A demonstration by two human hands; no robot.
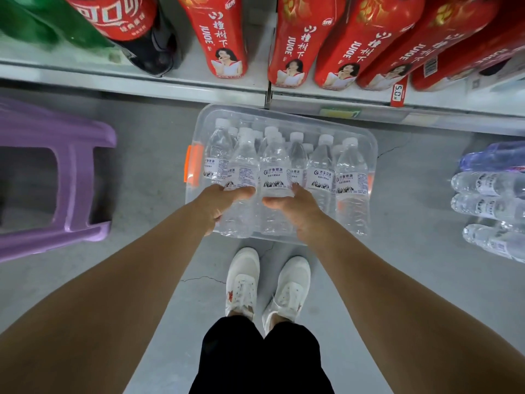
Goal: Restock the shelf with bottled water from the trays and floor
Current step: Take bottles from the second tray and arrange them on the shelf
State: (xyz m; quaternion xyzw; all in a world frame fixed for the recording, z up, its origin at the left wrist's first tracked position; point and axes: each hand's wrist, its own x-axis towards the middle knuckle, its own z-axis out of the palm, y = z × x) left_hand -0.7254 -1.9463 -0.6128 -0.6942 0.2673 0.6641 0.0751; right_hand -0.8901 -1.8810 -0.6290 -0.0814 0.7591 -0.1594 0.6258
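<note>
Hands (218,207) around water bottles (274,160) in clear bin (255,109)

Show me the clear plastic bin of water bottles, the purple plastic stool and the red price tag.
clear plastic bin (284,116): head view, far rim.
purple plastic stool (56,126): head view, top surface.
red price tag (398,95): head view, its middle.
</note>
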